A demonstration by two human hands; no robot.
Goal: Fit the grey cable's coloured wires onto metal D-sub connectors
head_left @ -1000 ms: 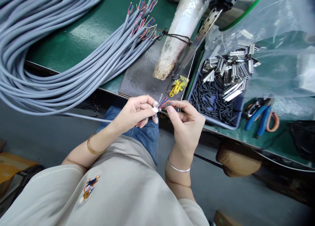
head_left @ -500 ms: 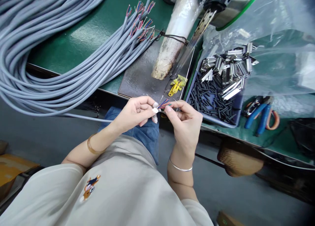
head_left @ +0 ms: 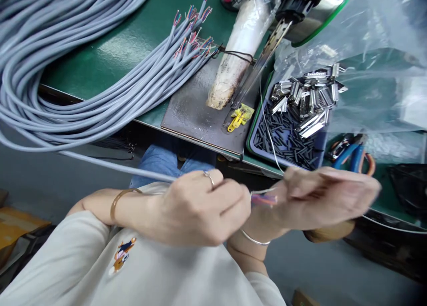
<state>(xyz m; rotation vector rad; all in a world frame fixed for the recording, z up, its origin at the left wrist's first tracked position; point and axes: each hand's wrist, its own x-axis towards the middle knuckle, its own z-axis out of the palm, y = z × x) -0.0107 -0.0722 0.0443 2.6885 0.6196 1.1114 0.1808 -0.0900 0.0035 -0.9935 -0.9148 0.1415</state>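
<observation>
My left hand (head_left: 203,208) is closed in a fist around the end of a grey cable (head_left: 130,168). From its thumb side stick out short coloured wires (head_left: 263,199), red, blue and purple, with a pale strand beside them. Just right of these wires is my right hand (head_left: 320,197), blurred by motion, its fingers curled in; what they hold is hidden. A thin silvery wire (head_left: 271,143) hangs over the blue tray (head_left: 251,152) and reaches down to the right hand.
Grey cables (head_left: 133,92) with stripped ends lie at left. A soldering iron (head_left: 248,81) and a whitish wrapped rod (head_left: 230,66) rest above a dark plate (head_left: 193,110) with yellow pieces (head_left: 237,119). The tray holds metal connectors (head_left: 310,92) and black tubes (head_left: 283,137); pliers (head_left: 353,155) lie right.
Both hands have come lower and closer to my body. The left hand has turned into a fist over the cable end, and the right hand has swung away to the right.
</observation>
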